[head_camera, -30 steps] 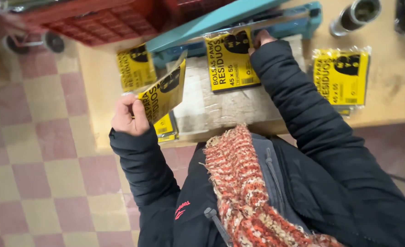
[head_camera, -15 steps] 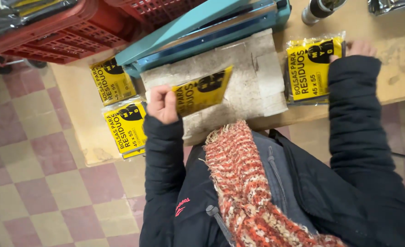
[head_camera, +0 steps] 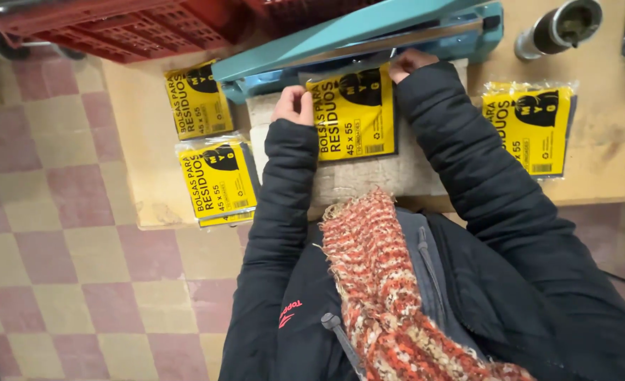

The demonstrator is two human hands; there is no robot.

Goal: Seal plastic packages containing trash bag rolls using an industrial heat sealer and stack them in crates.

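the step in hand looks like feeding — a yellow packet (head_camera: 355, 113) of folded bags, in clear wrap, lies flat on a pale cloth pad (head_camera: 369, 176) on the desk (head_camera: 609, 169), its top edge pushed up under the raised arm of the teal heat sealer (head_camera: 355, 35). the left hand (head_camera: 292, 106) is curled at the packet's upper left corner, fingers closed on its edge, as far as the view shows. the right hand (head_camera: 407, 62) is at the upper right corner, just under the sealer arm; only the knuckles show, so i cannot tell how firmly it pinches, though it touches the packet's top edge. both dark sleeves run down toward the camera past a red and white knitted scarf (head_camera: 390, 296).

two more yellow packets lie at the desk's left end, one (head_camera: 198, 99) above the other (head_camera: 219, 182), and another one (head_camera: 531, 125) lies to the right, well apart from the sealer. a red crate (head_camera: 115, 28) stands beyond the desk's left part, and a metal cylinder (head_camera: 559, 28) lies at the far right.

as i judge it, the packet's open edge is being squared on the sealing bar — the next move calls for keeping that edge flat and straight, with one hand freed to press the arm down and fingers clear of the bar.
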